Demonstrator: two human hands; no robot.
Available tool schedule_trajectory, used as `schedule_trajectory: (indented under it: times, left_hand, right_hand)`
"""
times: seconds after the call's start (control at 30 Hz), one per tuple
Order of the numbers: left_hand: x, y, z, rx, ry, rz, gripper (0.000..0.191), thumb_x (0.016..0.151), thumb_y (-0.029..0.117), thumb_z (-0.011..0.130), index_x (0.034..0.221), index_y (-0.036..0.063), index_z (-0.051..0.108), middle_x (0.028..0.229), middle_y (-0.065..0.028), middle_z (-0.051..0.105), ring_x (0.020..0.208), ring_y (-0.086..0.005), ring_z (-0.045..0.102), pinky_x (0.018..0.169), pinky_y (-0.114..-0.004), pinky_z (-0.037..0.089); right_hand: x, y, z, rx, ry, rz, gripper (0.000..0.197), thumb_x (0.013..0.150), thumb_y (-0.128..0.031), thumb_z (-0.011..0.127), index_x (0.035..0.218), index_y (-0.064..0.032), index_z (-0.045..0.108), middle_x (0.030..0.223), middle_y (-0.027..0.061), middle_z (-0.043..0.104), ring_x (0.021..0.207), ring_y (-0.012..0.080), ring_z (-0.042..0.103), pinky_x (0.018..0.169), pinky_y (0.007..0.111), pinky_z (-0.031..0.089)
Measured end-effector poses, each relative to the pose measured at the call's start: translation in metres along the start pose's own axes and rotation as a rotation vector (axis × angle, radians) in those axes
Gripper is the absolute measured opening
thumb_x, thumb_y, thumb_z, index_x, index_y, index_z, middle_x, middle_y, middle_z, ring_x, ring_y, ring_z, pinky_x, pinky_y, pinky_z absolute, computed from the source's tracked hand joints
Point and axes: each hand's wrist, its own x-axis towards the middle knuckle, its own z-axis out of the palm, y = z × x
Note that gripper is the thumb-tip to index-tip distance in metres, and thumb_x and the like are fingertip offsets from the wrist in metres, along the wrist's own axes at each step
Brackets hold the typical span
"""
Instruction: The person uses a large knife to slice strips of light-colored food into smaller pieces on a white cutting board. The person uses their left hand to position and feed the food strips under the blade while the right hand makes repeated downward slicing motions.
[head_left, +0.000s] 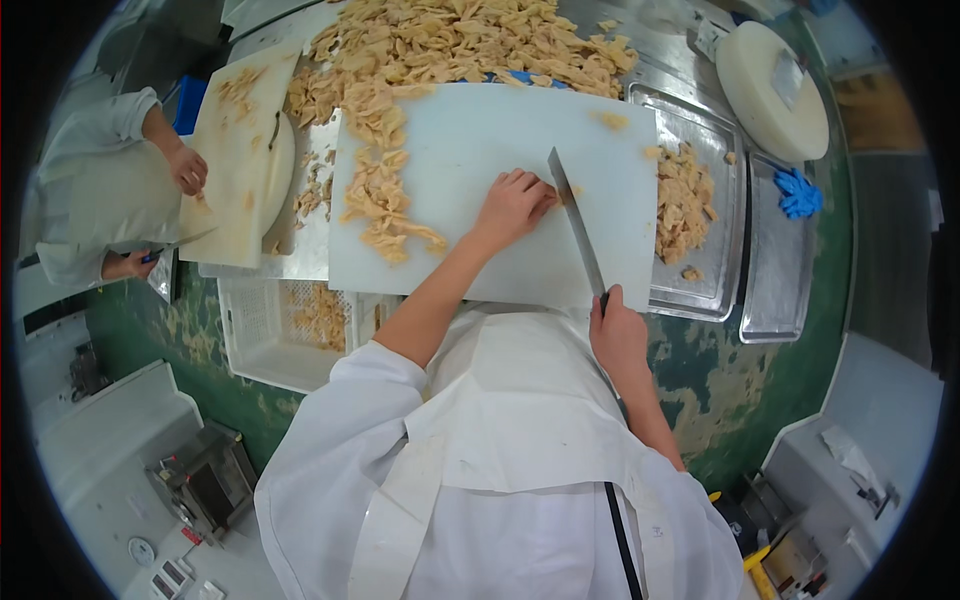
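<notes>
My right hand (619, 330) grips the dark handle of a long kitchen knife (576, 217), its blade pointing away from me over the white cutting board (465, 142). Beside the blade, my left hand (517, 204) holds down a small piece of pale yellow meat (559, 201), mostly hidden under the bent fingertips. A row of pale yellow meat pieces (379, 195), probably raw poultry, runs along the board's left side. One small scrap (611, 120) lies near its far right corner.
A large meat heap (465, 37) covers the table beyond the board. To the right are a metal tray (727, 285) with cut pieces and another tray (772, 300) with a blue glove (798, 193). At left, a co-worker's hand (142, 264) holds a knife. A white crate (255, 337) sits below.
</notes>
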Motion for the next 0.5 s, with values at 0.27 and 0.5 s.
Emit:
schedule_trajectory:
  times: [0.27, 0.5]
  left_hand:
    - [-0.003, 0.004, 0.009, 0.094, 0.046, -0.002, 0.011, 0.078, 0.014, 0.071, 0.085, 0.0118, 0.064, 0.089, -0.0040, 0.059, 0.087, -0.0235, 0.057, 0.075, -0.037, 0.046]
    - [0.013, -0.068, -0.068, 0.248, 0.157, -0.248, 0.031, 0.079, 0.023, 0.071, 0.106, 0.0104, 0.065, 0.107, -0.0109, 0.064, 0.106, -0.0319, 0.058, 0.093, -0.045, 0.046]
  right_hand:
    - [0.046, 0.020, -0.007, 0.115, 0.001, -0.094, 0.025, 0.095, -0.023, 0.054, 0.096, 0.0010, 0.047, 0.070, 0.0288, 0.061, 0.070, 0.0508, 0.059, 0.060, 0.056, 0.046]
    - [0.001, 0.039, -0.009, 0.085, 0.160, 0.151, 0.026, 0.096, -0.024, 0.054, 0.099, 0.0012, 0.050, 0.074, 0.0282, 0.063, 0.073, 0.0494, 0.060, 0.062, 0.054, 0.045]
